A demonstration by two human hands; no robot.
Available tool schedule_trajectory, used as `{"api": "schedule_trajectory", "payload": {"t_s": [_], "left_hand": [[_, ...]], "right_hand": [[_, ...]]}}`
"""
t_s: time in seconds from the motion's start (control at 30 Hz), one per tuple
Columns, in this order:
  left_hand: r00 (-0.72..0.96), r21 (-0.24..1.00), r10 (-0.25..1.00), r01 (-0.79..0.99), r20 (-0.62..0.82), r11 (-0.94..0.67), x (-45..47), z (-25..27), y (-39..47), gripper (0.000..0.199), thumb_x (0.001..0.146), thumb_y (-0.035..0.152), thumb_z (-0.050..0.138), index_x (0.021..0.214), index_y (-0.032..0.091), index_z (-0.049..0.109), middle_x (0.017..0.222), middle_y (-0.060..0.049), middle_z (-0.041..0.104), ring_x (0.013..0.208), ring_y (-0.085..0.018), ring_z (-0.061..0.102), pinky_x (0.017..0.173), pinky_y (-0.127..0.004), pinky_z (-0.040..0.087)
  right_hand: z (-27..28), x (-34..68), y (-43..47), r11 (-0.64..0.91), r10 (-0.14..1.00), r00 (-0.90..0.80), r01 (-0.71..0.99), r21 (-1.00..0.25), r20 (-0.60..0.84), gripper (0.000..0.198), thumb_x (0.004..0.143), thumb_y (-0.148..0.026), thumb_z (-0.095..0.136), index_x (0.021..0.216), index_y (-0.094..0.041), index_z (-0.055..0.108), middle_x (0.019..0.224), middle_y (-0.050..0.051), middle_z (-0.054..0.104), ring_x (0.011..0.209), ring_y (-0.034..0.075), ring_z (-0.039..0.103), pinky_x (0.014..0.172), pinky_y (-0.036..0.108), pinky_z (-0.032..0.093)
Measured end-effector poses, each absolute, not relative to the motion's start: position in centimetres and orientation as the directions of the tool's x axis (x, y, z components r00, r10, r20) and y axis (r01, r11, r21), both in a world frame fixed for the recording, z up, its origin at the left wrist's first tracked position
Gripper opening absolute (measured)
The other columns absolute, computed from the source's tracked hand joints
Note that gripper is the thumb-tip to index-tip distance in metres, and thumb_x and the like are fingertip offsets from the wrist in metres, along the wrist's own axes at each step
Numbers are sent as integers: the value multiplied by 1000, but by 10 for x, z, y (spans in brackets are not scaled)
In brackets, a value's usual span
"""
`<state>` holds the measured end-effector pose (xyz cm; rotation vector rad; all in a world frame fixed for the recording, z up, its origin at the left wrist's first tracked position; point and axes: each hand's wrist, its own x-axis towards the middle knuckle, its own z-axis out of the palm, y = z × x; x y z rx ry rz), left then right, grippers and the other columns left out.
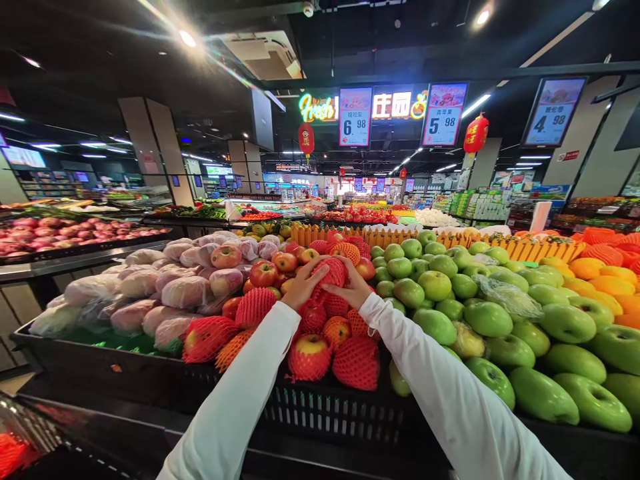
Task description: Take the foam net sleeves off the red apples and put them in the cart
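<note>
Both my hands are wrapped round one apple in a red foam net, above the middle of the fruit display. My left hand grips its left side and my right hand its right side, with the thumbs on the near face. Below and around it lie more netted apples, some in red sleeves and some in orange ones. Bare red apples sit just left of my left hand. Green apples are piled to the right of my right hand.
Plastic-wrapped fruit fills the left of the display, oranges the far right. A black crate forms the front edge. A low yellow picket fence runs behind. Price screens hang overhead.
</note>
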<state>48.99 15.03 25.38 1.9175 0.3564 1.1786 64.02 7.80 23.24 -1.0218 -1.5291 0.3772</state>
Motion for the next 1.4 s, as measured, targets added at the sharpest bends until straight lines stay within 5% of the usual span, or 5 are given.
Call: {"api": "schedule_trajectory", "payload": {"t_s": [0.27,0.5,0.73,1.07,1.4], "left_hand": [[347,605,533,-141,772,-784,487,257,160,32,83,50,70,84,20,59,93,-5,62,90,-19,60,89,-31,49],[270,673,630,-455,728,-583,491,256,162,47,75,58,79,80,19,54,74,2,57,66,-11,51,66,-23,42],[320,794,761,-461,565,-395,491,259,162,59,56,55,92,84,19,53,67,5,60,57,-8,51,58,-20,38],[381,805,736,-459,560,-375,495,256,167,56,57,55,92,79,17,57,68,4,58,62,-8,50,61,-21,39],[516,780,736,-626,439,-26,492,254,167,62,57,45,97,98,19,58,81,5,63,55,-4,47,48,-16,35]], "right_hand": [[235,645,80,508,748,245,386,-770,616,85,64,-51,87,134,-16,54,140,16,61,133,30,57,118,46,44],[242,642,72,437,747,200,570,-695,634,76,66,-47,88,131,-18,63,132,13,68,124,30,64,115,49,45],[240,641,69,456,790,127,531,-714,599,72,73,-37,79,140,-23,59,143,9,63,135,32,56,121,51,36],[259,639,52,658,742,-68,267,-704,667,57,74,-41,78,129,-26,71,141,4,67,140,29,54,126,46,27],[255,636,67,470,870,322,-310,-827,374,54,53,-40,84,104,-26,73,104,0,75,105,27,69,97,43,57]]}}
